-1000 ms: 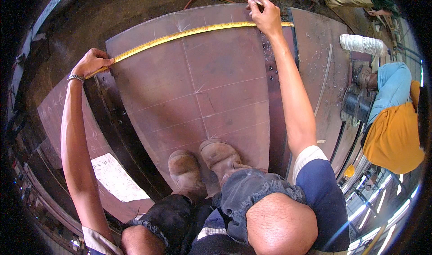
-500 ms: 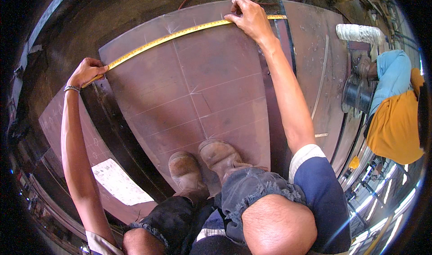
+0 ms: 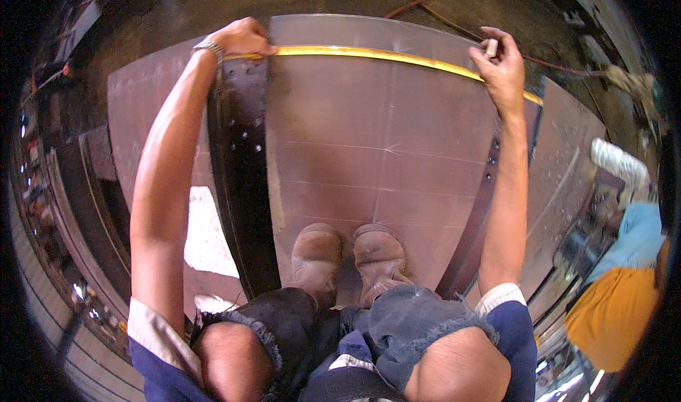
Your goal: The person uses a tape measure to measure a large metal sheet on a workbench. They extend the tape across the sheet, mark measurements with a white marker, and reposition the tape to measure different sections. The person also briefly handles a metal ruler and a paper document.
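A yellow tape measure [image 3: 376, 53] stretches across the far part of a reddish-brown steel plate [image 3: 326, 118] marked with thin pale lines. My left hand [image 3: 245, 39] is closed on the tape at the plate's left edge. At the right, my right hand [image 3: 505, 72] pinches a short white stick, like chalk [image 3: 491, 48], between curled fingers. Its thumb is by the tape, and whether it presses on it I cannot tell. Beyond that hand the tape runs on to the right. My boots [image 3: 317, 256] are on the near part of the plate.
Left of the plate runs a dark steel beam [image 3: 245, 189] with holes, and a white sheet [image 3: 209, 232] lies beside it. A person in orange and light blue [image 3: 613, 310] is at the right, near a white wrapped tube [image 3: 619, 159]. A reddish hose [image 3: 454, 26] crosses the far floor.
The view has swung, so the plate now appears straighter. My right hand's fingers have shifted and the white stick shows more clearly. My left hand still grips the tape.
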`<state>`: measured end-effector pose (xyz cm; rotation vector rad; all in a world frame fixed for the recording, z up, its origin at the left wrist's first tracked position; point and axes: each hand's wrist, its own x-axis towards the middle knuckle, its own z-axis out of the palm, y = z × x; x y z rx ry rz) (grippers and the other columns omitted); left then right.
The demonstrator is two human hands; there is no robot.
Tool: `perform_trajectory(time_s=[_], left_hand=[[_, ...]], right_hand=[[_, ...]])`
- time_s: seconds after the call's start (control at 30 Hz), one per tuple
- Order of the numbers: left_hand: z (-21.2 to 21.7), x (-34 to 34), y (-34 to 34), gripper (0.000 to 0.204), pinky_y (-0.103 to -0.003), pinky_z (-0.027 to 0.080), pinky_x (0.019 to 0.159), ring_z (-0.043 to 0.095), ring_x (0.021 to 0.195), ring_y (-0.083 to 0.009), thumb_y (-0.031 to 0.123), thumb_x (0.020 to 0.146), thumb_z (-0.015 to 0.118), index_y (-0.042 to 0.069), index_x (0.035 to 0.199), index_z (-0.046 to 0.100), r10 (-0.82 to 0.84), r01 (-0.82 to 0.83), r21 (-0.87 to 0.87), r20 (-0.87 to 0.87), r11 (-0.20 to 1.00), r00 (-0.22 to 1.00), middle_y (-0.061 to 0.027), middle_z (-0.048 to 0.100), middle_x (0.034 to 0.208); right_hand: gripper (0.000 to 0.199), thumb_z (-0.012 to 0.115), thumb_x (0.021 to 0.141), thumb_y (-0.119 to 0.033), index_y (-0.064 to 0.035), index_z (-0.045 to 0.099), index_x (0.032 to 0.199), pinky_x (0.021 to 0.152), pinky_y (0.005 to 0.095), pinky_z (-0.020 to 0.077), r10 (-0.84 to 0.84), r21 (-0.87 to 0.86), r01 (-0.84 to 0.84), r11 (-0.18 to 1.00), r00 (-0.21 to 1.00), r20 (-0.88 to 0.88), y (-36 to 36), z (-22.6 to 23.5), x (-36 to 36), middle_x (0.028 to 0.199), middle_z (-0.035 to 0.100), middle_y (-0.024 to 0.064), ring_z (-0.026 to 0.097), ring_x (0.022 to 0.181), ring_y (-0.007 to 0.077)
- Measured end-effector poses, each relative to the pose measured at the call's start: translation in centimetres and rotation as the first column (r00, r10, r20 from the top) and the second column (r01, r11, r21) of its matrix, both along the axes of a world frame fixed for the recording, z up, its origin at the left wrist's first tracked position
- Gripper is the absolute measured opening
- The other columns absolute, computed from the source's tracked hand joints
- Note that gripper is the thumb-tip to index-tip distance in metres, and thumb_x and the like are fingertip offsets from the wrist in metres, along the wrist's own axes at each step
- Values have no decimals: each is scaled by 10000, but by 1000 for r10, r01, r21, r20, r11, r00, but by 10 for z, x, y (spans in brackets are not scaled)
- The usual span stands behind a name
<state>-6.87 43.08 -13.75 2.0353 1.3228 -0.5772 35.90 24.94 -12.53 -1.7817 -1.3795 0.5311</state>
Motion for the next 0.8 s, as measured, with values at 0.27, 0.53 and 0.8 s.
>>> perform_trajectory(time_s=[0.27, 0.53, 0.8], left_hand=[[11, -6, -9, 442, -360, 514, 687, 659, 688, -210, 491, 753, 733, 58, 841, 746, 65, -65, -24, -7, 998, 998, -89, 705, 730], [10, -1, -8, 439, -362, 530, 703, 686, 742, -200, 468, 732, 754, 52, 869, 747, 75, -75, -49, -19, 996, 997, -71, 723, 768], [2, -5, -5, 404, -362, 521, 680, 668, 697, -199, 451, 739, 746, 54, 807, 742, 61, -61, -4, -39, 998, 997, -68, 711, 735]], right_hand=[[261, 618, 967, -236, -46, 675, 1136, 646, 249, 490, 164, -123, -217, 968, 925, -342, 40, 26, -102, 750, 654, 7, 582, 679, 76], [266, 609, 940, -266, -11, 626, 867, 607, 293, 496, 299, -260, -372, 891, 912, -281, 72, -15, -145, 759, 686, 57, 614, 650, 103], [285, 612, 894, -300, -17, 641, 888, 747, 359, 525, 360, -281, -363, 888, 931, -65, 82, -24, -158, 808, 700, 178, 692, 771, 250]])
